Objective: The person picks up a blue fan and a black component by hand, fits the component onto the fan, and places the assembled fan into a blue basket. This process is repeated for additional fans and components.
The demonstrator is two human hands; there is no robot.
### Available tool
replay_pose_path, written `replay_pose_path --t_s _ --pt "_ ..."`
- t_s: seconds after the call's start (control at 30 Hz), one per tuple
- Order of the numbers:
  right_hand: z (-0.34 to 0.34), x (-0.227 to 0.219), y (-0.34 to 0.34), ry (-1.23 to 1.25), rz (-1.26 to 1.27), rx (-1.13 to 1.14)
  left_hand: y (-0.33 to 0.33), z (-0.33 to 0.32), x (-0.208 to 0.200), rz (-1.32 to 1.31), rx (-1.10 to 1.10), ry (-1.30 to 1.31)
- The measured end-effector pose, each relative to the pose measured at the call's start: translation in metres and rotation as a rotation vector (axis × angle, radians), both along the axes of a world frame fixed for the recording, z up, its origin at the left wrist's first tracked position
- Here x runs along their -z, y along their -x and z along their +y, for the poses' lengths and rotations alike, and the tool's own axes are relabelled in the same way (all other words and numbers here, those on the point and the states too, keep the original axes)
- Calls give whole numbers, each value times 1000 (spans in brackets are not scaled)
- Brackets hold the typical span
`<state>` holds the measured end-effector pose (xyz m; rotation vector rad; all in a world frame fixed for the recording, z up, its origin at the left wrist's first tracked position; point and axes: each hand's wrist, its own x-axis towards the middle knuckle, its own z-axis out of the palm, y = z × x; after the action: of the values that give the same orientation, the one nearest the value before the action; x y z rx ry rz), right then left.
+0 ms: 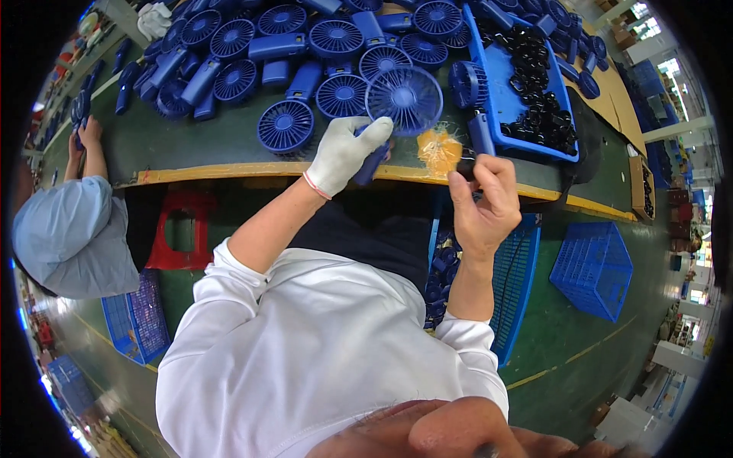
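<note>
My left hand (347, 153), in a white glove with a red cuff edge, is closed round the handle of a dark blue handheld fan (404, 101). The fan's round grille points away from me, above the table's near edge. To the right, my bare right hand (486, 198) pinches a small black part (466, 165), mostly covered by the fingers. Just left of those fingertips lies a yellow-orange patch with frayed pale threads (439, 153), at the table edge; what it is I cannot tell. Several more blue handheld fans (285, 126) lie heaped beyond my left hand.
A blue tray (534, 150) of glossy black parts (531, 84) stands at the right on the dark green table (229, 149). A co-worker in a light blue top (76, 229) works at the left, near a red stool (182, 229). Blue crates (594, 269) stand on the floor.
</note>
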<state>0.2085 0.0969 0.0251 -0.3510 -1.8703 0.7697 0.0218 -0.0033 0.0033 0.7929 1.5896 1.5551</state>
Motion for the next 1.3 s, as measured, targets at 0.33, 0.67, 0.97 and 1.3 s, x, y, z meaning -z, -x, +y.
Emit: replay_pose_path --t_s 0.33,0.67,0.97,1.3 --pt "-19 -17 46 -424 -186 -264 -27 -15 9 -222 -78 -367" --pt "-23 6 29 150 -155 -126 -9 -19 -4 400 -97 -28" --pt "-25 37 58 1181 29 -512 -26 -9 8 44 118 -193" --pt "0 1 63 446 -227 -108 -6 -7 5 345 98 -22"
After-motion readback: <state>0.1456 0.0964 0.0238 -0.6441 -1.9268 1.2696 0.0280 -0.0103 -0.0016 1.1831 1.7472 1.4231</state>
